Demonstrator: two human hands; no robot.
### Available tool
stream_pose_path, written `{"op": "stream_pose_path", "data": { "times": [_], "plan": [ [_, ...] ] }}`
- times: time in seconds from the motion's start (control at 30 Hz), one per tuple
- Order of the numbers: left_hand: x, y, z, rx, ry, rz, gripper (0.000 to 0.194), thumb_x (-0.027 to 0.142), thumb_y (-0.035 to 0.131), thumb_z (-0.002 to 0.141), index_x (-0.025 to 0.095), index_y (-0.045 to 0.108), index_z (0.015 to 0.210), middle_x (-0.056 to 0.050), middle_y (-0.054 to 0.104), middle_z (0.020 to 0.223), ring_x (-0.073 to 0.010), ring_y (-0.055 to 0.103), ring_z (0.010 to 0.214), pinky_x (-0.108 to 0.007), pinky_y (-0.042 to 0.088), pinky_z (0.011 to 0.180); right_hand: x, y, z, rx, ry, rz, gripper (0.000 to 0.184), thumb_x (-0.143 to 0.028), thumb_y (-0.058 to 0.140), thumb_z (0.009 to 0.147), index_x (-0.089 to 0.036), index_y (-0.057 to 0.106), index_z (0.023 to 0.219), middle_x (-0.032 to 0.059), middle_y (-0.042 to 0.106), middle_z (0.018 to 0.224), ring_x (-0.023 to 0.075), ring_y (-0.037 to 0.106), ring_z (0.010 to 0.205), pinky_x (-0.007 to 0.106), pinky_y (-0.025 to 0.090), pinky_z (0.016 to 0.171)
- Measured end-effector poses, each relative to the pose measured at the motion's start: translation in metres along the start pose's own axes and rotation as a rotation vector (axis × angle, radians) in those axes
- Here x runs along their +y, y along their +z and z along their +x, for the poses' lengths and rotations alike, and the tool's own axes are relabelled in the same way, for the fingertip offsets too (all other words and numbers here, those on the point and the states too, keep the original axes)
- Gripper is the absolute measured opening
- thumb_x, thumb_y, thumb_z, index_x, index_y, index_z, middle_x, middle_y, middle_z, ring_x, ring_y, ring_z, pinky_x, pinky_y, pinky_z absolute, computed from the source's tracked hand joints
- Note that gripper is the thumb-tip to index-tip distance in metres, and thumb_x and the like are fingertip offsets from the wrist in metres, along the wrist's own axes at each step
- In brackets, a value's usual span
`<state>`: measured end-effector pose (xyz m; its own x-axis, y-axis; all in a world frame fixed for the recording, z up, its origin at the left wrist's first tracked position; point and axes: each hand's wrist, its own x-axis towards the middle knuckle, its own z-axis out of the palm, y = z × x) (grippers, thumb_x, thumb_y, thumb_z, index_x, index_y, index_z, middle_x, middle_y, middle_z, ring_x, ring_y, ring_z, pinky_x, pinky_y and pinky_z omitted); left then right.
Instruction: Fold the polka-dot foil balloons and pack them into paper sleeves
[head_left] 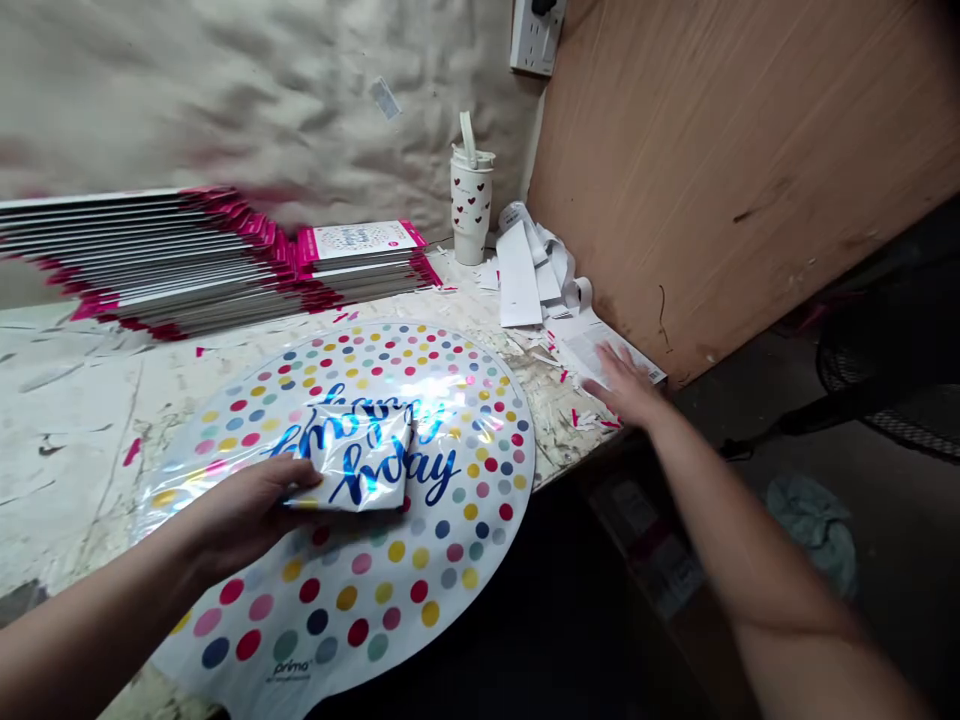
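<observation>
Flat on the table lies a round foil balloon (420, 560), white with coloured dots and blue lettering, its tail over the near edge. My left hand (259, 505) grips a folded foil balloon (367, 470) above it, thumb on top and fingers beneath. To the right, my right hand (626, 385) reaches with fingers spread over white printed cards (589, 345) by the wooden panel. Its fingertips are at or just over the cards; whether they touch cannot be made out.
Stacks of pink-edged printed packs (187, 265) stand along the back wall, with a shorter pile (360, 245) beside them. A white tumbler with hearts (471, 205) stands near loose paper strips (521, 275). A wooden panel (720, 180) bounds the right; a power strip (538, 40) hangs above.
</observation>
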<state>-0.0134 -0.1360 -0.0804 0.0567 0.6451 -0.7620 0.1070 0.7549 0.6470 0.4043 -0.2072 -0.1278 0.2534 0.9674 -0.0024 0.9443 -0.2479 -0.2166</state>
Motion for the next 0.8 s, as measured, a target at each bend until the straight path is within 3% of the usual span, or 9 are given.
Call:
{"op": "stream_pose_path", "data": {
  "times": [0.1, 0.17, 0.23, 0.3, 0.4, 0.57, 0.63, 0.7, 0.8],
  "plan": [
    [-0.005, -0.009, -0.003, -0.023, -0.021, -0.046, 0.019, 0.007, 0.057, 0.070, 0.019, 0.049, 0.082, 0.003, 0.066, 0.071, -0.0146, 0.065, 0.071, -0.029, 0.057, 0.069, 0.095, -0.001, -0.028, -0.232, -0.004, -0.148, 0.084, -0.048, 0.059, 0.072, -0.020, 0.022, 0.143, 0.0109, 0.024, 0.147, 0.0348, 0.015, 0.136, 0.060, 0.020, 0.103],
    [-0.009, -0.013, -0.005, -0.069, -0.028, -0.057, 0.018, 0.010, 0.058, 0.072, 0.018, 0.053, 0.087, 0.001, 0.067, 0.077, -0.0154, 0.065, 0.074, -0.030, 0.056, 0.073, 0.125, -0.002, -0.047, -0.097, -0.045, -0.208, 0.061, -0.030, 0.052, 0.078, -0.021, 0.038, 0.136, 0.0075, 0.039, 0.140, 0.0297, 0.022, 0.135, 0.057, 0.022, 0.105],
    [-0.010, -0.016, -0.009, -0.089, -0.005, -0.057, 0.017, 0.014, 0.058, 0.075, 0.016, 0.055, 0.092, 0.001, 0.068, 0.081, -0.0150, 0.065, 0.076, -0.029, 0.056, 0.074, 0.123, -0.009, -0.058, 0.092, -0.103, -0.201, 0.044, -0.018, 0.040, 0.082, -0.022, 0.055, 0.123, 0.0059, 0.056, 0.126, 0.0245, 0.037, 0.129, 0.049, 0.030, 0.104],
    [-0.008, -0.019, -0.017, -0.101, 0.055, -0.044, 0.019, 0.018, 0.058, 0.077, 0.018, 0.057, 0.097, 0.002, 0.069, 0.084, -0.0145, 0.065, 0.076, -0.028, 0.055, 0.072, 0.088, -0.024, -0.063, 0.302, -0.173, -0.142, 0.039, -0.017, 0.037, 0.084, -0.021, 0.062, 0.114, 0.0062, 0.065, 0.112, 0.0226, 0.052, 0.115, 0.040, 0.040, 0.098],
    [0.000, -0.026, -0.033, -0.040, 0.203, -0.039, 0.025, 0.020, 0.059, 0.076, 0.023, 0.058, 0.101, 0.003, 0.069, 0.084, -0.0161, 0.065, 0.073, -0.028, 0.056, 0.063, -0.012, -0.040, -0.073, 0.574, -0.328, -0.083, 0.037, -0.021, 0.045, 0.085, -0.022, 0.057, 0.121, 0.0066, 0.065, 0.112, 0.0239, 0.063, 0.096, 0.038, 0.049, 0.086],
    [0.001, -0.044, -0.059, 0.104, 0.537, -0.002, 0.030, 0.028, 0.066, 0.070, 0.022, 0.060, 0.099, 0.002, 0.069, 0.082, -0.0197, 0.063, 0.077, -0.029, 0.055, 0.061, -0.180, 0.002, -0.104, 0.269, -0.777, -0.186, 0.036, -0.017, 0.048, 0.082, -0.014, 0.059, 0.116, 0.0139, 0.065, 0.111, 0.0245, 0.065, 0.069, 0.034, 0.051, 0.045],
    [-0.009, -0.051, -0.065, 0.115, 0.580, 0.107, 0.034, 0.033, 0.067, 0.070, 0.022, 0.060, 0.102, 0.002, 0.069, 0.084, -0.0197, 0.063, 0.078, -0.030, 0.055, 0.066, -0.205, 0.019, -0.107, 0.101, -0.777, -0.104, 0.034, -0.031, 0.059, 0.078, -0.016, 0.063, 0.109, 0.0139, 0.068, 0.101, 0.0254, 0.065, 0.068, 0.032, 0.052, 0.044],
    [-0.020, -0.052, -0.070, 0.110, 0.597, 0.282, 0.037, 0.037, 0.066, 0.071, 0.023, 0.059, 0.105, 0.002, 0.069, 0.089, -0.0200, 0.062, 0.080, -0.030, 0.053, 0.071, -0.210, 0.019, -0.101, 0.050, -0.672, 0.139, 0.061, -0.050, 0.066, 0.071, -0.017, 0.055, 0.120, 0.0136, 0.064, 0.111, 0.0287, 0.064, 0.088, 0.035, 0.057, 0.065],
    [-0.031, -0.041, -0.079, 0.025, 0.749, 0.615, 0.031, 0.040, 0.061, 0.073, 0.026, 0.062, 0.101, 0.000, 0.068, 0.091, -0.0218, 0.062, 0.082, -0.029, 0.052, 0.073, -0.203, -0.006, -0.081, 0.045, -0.593, 0.599, 0.099, -0.050, 0.071, 0.065, -0.016, 0.020, 0.142, 0.0117, 0.034, 0.143, 0.0280, 0.037, 0.128, 0.039, 0.037, 0.104]
  ]
}}
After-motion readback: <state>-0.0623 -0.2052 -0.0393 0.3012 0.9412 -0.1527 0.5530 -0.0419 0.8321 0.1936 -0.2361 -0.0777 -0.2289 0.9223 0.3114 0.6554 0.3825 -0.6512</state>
